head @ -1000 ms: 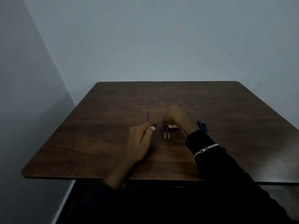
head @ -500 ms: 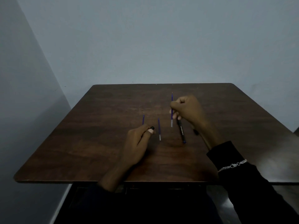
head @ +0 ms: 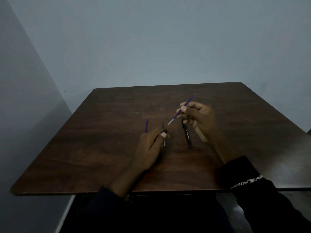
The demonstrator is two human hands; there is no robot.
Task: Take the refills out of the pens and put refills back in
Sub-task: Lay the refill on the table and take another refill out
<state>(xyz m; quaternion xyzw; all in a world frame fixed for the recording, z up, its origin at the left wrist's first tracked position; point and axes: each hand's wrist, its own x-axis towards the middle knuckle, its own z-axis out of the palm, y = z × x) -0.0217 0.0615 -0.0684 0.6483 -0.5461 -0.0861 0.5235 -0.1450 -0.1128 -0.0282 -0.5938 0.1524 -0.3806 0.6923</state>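
My right hand (head: 197,119) pinches a thin blue refill (head: 182,109), held above the table and slanted, its clear end pointing down-left toward my left hand. My left hand (head: 150,147) is closed on a black pen barrel (head: 164,131), of which only the open end pokes out past the thumb. A second blue refill (head: 146,125) lies on the table just beyond my left hand. A third refill (head: 163,130) lies next to it, partly hidden by my left thumb. A black pen (head: 187,134) with white lettering lies on the table under my right hand.
The dark wooden table (head: 101,157) stands in a corner, with grey walls behind and to the left. A silver bracelet (head: 247,181) sits over my dark right sleeve near the table's front edge.
My right hand has lifted one refill off the table and tilted it from upright to slanted, its clear end now near my left hand. The left hand stayed put.
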